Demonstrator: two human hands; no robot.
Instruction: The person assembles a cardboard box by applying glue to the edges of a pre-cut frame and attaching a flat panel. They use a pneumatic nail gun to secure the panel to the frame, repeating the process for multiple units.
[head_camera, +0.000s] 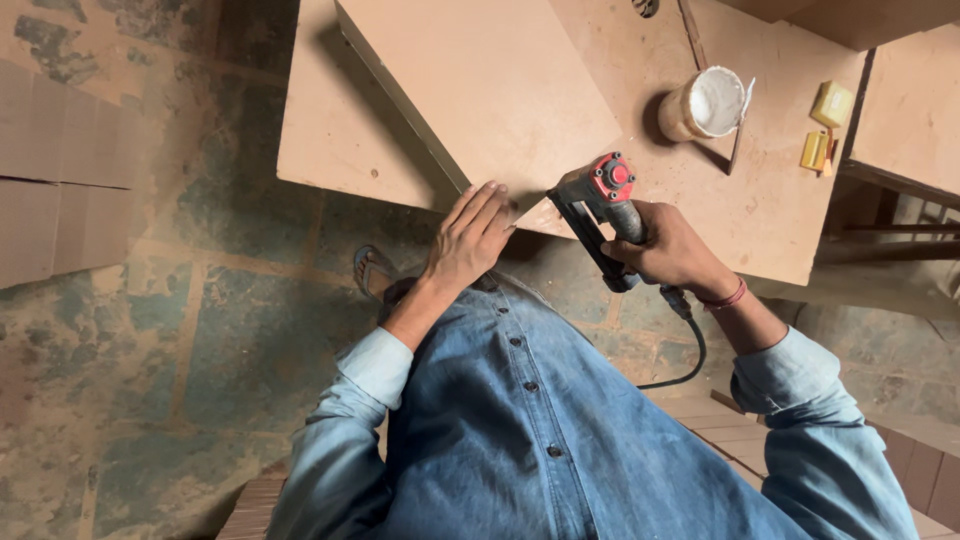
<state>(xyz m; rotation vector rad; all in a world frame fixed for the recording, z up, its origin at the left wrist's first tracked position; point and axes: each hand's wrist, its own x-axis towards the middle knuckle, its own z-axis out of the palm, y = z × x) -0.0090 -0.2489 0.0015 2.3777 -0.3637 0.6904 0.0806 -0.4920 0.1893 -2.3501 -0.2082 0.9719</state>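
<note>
Over the near edge of a dusty workbench (770, 215), seen from the head camera, the left hand (468, 238) lies flat with fingers straight, pressing the near corner of a tilted board (480, 85). Just beside it, the right hand (668, 250) is wrapped tight around the grip of a nail gun (598, 195) with a red cap; its nose meets the board's corner, the contact point hidden. A hose (690, 350) trails behind the wrist. Near the bench's far right corner stand a white-filled pot (705, 103) and small yellow boxes (830, 103). One sandal (372, 268) shows below, partly covered.

red-capped nail gun (603, 205) at board corner (520, 205)
</note>
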